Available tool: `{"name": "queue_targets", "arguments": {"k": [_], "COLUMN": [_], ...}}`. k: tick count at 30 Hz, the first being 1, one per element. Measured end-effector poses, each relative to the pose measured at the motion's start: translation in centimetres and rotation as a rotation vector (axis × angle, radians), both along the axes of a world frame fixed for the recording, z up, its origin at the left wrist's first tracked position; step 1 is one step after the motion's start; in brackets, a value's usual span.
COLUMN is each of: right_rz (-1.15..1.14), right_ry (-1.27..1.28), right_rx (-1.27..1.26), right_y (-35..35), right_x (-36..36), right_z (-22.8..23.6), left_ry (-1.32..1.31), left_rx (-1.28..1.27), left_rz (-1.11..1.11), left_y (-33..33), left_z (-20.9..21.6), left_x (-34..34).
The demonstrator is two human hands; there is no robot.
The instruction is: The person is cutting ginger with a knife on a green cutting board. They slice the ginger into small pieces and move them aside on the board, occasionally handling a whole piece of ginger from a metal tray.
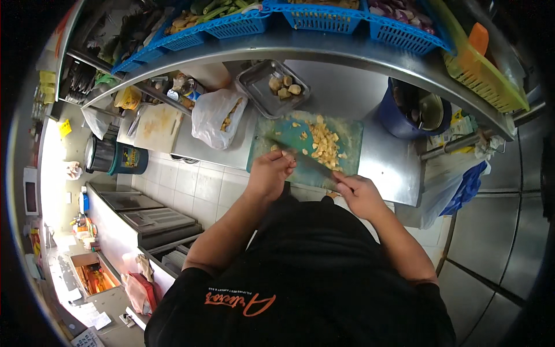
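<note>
A green cutting board [352, 136] lies on the steel counter in front of me. My left hand [270, 173] presses a small pale piece against the board's near left part, fingers curled. My right hand [357, 192] grips the handle of a knife [306, 160] whose dark blade runs left across the board toward my left fingertips. Beyond the blade, in the middle of the board, sits a pile of pale yellow chopped pieces [324, 144].
A metal tray [260, 92] with a few whole pale roots sits behind the board. To its left are a white plastic bag [215, 115] and a pale cutting board [156, 127]. A blue bucket [404, 118] stands at the right. Blue baskets [324, 17] line the shelf above.
</note>
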State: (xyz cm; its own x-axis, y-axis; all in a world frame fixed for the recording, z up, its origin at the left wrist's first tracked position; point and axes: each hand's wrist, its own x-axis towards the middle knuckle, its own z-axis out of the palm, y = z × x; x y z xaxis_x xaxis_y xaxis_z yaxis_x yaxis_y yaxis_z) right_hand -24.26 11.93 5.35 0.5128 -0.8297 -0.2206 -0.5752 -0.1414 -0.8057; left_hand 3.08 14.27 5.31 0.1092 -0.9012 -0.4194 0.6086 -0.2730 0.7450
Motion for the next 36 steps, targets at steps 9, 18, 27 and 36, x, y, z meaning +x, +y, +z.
{"name": "queue_targets", "arguments": {"k": [9, 18, 27, 36], "right_rz": [-0.041, 0.044, 0.026, -0.038], "right_ry": [-0.161, 0.144, -0.069, 0.131], "right_rx": [0.155, -0.076, 0.14, 0.148], "right_y": [-0.1, -0.8, -0.5, -1.8], "right_x": [-0.8, -0.4, 0.0, -2.9], "right_z": [-0.3, -0.6, 1.6, -2.2], "left_ry": [-0.341, -0.359, -0.35, -0.501], "left_rx": [-0.001, 0.096, 0.153, 0.063], "left_rz": [-0.059, -0.15, -0.196, -0.362], "left_y": [-0.4, 0.0, -0.2, -0.1], "left_z": [-1.5, -1.3, -1.1, -0.8], "left_x": [0.2, 0.5, 0.5, 1.0]}}
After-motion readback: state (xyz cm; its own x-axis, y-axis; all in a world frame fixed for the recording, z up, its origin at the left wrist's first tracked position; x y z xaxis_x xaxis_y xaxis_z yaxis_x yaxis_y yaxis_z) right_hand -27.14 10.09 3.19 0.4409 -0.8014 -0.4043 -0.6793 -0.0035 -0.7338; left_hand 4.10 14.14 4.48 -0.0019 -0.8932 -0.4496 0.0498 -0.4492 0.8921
